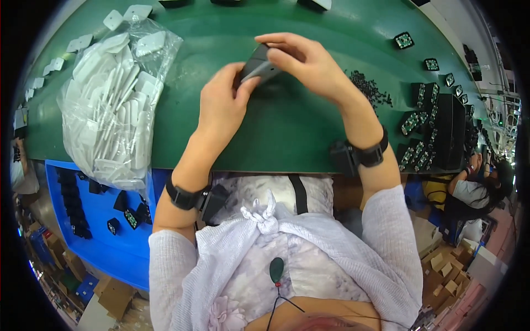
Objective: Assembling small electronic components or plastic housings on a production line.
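Observation:
Over the green table, both my hands hold a dark grey, box-like plastic housing (260, 67) at a tilt. My left hand (222, 102) grips its lower left side, the thumb lying along the near edge. My right hand (312, 65) is closed round its upper right end, with fingers over the far side. A smooth grey face with a small dark hole shows between the hands; the rest of the housing is covered by fingers. Nearest to my right forearm lies a scattered pile of small black pieces (369, 89).
A clear bag of white plastic covers (110, 116) lies on the green table (221, 27) at left, with loose covers beyond it. Black housings with green circuit boards (413, 122) stand at right. A blue tray (110, 251) holds more below the table's left edge. Another person (477, 187) sits at far right.

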{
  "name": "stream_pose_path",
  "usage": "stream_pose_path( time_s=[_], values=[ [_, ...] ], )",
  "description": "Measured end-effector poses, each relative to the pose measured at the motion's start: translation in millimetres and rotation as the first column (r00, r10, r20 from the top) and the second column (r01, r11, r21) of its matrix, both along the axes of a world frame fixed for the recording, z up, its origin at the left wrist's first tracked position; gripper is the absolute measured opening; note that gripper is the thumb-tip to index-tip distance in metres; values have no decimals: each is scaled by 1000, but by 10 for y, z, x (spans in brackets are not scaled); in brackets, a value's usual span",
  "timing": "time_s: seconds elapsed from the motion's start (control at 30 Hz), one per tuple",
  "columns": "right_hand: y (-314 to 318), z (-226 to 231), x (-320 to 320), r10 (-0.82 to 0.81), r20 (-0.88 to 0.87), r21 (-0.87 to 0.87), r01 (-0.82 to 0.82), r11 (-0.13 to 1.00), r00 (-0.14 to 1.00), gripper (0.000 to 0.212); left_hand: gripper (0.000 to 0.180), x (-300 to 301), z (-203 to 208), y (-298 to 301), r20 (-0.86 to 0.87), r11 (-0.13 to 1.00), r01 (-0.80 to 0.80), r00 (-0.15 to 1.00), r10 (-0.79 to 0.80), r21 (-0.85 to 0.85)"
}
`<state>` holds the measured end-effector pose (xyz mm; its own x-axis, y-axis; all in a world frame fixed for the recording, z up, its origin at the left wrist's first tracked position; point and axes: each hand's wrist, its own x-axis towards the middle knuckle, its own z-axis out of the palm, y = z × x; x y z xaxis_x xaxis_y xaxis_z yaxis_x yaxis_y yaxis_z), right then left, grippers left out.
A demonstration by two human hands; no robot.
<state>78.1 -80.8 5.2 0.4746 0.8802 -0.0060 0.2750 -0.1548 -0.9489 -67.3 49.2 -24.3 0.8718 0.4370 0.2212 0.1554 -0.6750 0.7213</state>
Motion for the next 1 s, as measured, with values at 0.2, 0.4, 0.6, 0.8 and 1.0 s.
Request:
stream_pose_path(
  time_s=[0.2, 0.4, 0.6, 0.8, 1.0],
  values=[
    [-167, 11, -370, -19, -257, 183, 68, 981, 966, 44, 28, -198, 42, -134, 96, 552, 86, 995, -11, -830],
    [-167, 90, -519, -228, -97, 258, 245, 935, 969, 42, 26, -207, 128, -342, 169, 504, 125, 985, 41, -855],
    [-117, 206, -582, -217, -276, 395, 317, 862, 936, 39, 30, -201, 353, -314, 269, 664, 166, 962, 54, -729],
    [-293, 479, 198, -379, 50, 301, 348, 888, 924, 39, 21, -313, 430, 645, 234, 858, -297, 948, 214, 419],
    [-592, 254, 1571, -419, 269, 153, 392, 907, 867, 34, 24, -361, 137, 1668, 68, 564, -470, 805, 589, 679]
  ],
)
